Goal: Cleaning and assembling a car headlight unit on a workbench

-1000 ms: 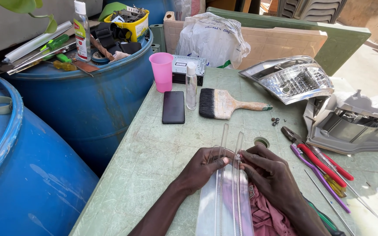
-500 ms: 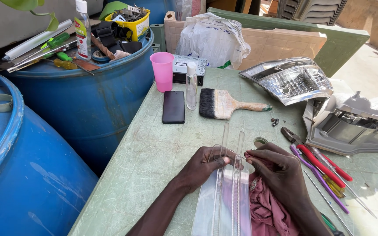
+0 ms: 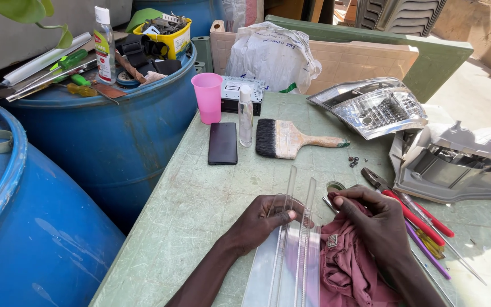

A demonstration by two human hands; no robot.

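Lying under left hand — clear strip

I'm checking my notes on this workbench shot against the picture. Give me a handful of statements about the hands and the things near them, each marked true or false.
1. The left hand rests on a clear plastic strip. True.
2. The right hand lies on a blue cloth. False: the cloth is dull red.
3. A paintbrush lies on the green table beyond the hands. True.
4. The pink cup lies tipped on its side. False: it stands upright.
5. A dark phone lies flat beside a small clear bottle. True.
6. The red-handled pliers are held in the right hand. False: they lie on the table to its right.
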